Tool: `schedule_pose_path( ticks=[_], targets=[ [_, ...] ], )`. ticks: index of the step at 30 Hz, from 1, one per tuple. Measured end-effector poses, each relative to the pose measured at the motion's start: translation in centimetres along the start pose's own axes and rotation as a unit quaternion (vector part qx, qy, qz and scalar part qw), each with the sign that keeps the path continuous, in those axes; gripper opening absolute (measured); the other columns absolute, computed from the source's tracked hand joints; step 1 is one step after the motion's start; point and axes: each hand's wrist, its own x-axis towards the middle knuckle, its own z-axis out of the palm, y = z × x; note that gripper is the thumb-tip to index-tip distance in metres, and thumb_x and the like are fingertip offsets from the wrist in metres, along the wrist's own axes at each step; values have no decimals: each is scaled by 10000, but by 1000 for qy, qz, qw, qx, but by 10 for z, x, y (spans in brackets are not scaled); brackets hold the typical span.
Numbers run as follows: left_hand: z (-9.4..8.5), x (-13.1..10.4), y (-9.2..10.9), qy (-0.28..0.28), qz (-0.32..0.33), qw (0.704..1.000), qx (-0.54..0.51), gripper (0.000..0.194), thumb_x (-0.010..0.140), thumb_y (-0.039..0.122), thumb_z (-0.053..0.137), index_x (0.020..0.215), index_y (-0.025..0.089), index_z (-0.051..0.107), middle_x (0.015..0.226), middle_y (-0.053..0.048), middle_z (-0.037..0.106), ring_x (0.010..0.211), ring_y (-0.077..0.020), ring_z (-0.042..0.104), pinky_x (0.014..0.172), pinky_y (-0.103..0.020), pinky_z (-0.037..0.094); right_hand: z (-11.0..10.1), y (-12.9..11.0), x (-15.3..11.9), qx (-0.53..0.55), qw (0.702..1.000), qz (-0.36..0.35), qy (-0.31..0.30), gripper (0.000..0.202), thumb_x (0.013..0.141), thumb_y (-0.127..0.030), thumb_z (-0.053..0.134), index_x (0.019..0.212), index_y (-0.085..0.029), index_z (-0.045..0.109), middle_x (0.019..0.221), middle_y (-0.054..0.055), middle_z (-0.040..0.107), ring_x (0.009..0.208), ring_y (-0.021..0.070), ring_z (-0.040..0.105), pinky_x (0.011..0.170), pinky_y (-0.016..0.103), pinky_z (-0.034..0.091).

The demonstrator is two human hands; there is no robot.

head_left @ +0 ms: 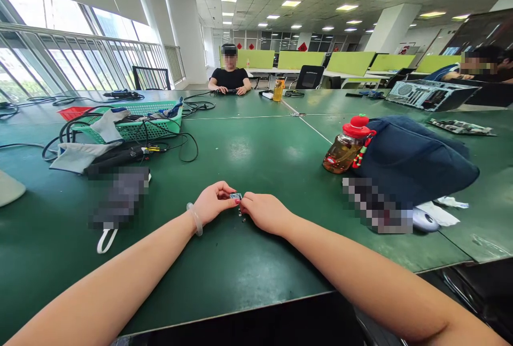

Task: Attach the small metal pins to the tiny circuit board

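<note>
Over the middle of the green table [240, 276], my left hand [214, 203] pinches a small blue-and-silver part [235, 196] between thumb and fingers. A pale bracelet circles that wrist. My right hand [264, 211] is closed at the part's right side, fingertips pressed together and touching or nearly touching it; what they hold, if anything, is too small to name. Below the fingertips a few tiny loose pieces [241, 216] show near the tabletop.
At the left, a green basket [150, 130] holds cables and gloves. On the right are a red-lidded bottle [345, 146], a dark blue bag [417, 159] and a mouse [425, 220]. A person [230, 76] sits across; a computer case [430, 95] lies far right.
</note>
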Motion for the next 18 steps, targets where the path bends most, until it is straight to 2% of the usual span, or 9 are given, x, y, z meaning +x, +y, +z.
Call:
schedule_pose_path(
  ticks=[4, 9, 13, 18],
  targets=[
    [0, 0, 0, 10, 2, 1000, -11, 321, 543, 242, 756, 722, 152, 506, 686, 7, 650, 655, -120, 600, 699, -288, 456, 0, 1, -1, 24, 1000, 12, -3, 169, 902, -233, 380, 881, -166, 534, 865, 32, 554, 749, 122, 554, 656, 232, 394],
    [0, 1, -1, 16, 0, 1000, -7, 320, 543, 243, 755, 725, 153, 509, 700, -2, 657, 665, -126, 605, 696, -290, 454, -2, 2, -3, 59, 998, 29, -8, 152, 873, -305, 467, 882, -176, 546, 881, 27, 552, 778, 120, 558, 691, 239, 402],
    [1, 1, -1, 17, -2, 1000, -11, 325, 529, 237, 763, 726, 151, 519, 681, 3, 653, 655, -124, 602, 696, -290, 454, -4, -1, -1, 33, 999, 31, -20, 169, 901, -272, 408, 878, -168, 540, 877, 34, 554, 767, 120, 565, 674, 237, 409],
    [0, 1, -2, 27, 1, 999, -23, 332, 534, 258, 763, 719, 155, 507, 709, -4, 660, 663, -123, 603, 706, -292, 455, -7, -6, 1, -32, 999, -7, -25, 166, 908, -204, 356, 911, -155, 515, 898, 53, 557, 740, 133, 567, 641, 247, 426]
  ],
)
